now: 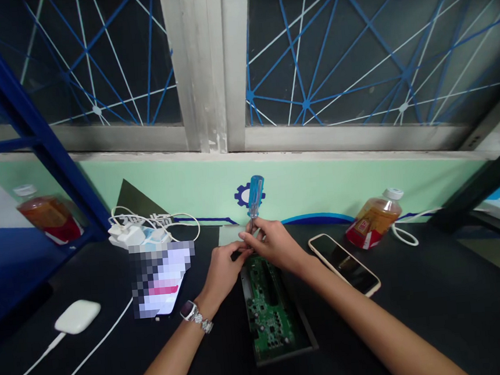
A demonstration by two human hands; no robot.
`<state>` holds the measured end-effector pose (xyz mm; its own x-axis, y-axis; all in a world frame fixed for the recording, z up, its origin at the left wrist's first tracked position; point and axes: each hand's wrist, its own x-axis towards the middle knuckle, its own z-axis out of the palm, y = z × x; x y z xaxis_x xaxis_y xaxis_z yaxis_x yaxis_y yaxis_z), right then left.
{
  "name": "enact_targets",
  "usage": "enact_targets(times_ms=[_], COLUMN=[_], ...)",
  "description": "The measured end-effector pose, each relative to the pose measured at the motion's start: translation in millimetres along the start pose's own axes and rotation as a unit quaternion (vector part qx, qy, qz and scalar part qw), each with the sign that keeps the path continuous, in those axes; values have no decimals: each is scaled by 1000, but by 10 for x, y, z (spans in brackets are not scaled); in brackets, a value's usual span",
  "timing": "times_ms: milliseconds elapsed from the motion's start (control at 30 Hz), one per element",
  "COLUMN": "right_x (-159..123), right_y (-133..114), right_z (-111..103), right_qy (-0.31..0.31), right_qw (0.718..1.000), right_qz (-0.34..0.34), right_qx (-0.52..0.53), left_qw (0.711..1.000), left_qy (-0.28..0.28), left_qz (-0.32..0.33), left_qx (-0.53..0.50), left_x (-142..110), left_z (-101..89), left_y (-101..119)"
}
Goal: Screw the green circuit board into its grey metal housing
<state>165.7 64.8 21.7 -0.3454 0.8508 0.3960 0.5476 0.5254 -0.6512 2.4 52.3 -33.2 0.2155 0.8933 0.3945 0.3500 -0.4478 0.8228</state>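
A screwdriver (256,194) with a clear blue handle stands nearly upright, handle up, its shaft between the fingers of my right hand (273,241). Close beside it, my left hand (226,271) has its fingertips pinched together at the far end of a green circuit board (267,314). Whatever the left fingers grip is too small or hidden to make out. The board lies in a grey metal frame (286,356) on the dark table. Both hands cover the board's far end and the screwdriver's tip. A watch (189,310) is on my left wrist.
A phone in a light case (344,265) lies to the right, near a drink bottle (375,218). To the left are a partly blurred lit phone (166,288), a white earbud case on a cable (77,317) and a power strip with plugs (134,235). A green wall (188,184) stands behind.
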Motion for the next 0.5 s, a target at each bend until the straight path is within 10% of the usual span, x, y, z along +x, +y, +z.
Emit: enact_targets(times_ms=[200, 500], right_x=[-8, 10], right_y=[-30, -68], right_z=[-138, -115], right_qy=[-108, -69], right_qw=[986, 995], right_qz=[1, -23], right_qx=[127, 60], left_qw=[1000, 998], left_qy=[-29, -53], left_qz=[2, 17], left_qx=[3, 27], left_x=[-22, -39], left_z=[-22, -41], left_y=[23, -31])
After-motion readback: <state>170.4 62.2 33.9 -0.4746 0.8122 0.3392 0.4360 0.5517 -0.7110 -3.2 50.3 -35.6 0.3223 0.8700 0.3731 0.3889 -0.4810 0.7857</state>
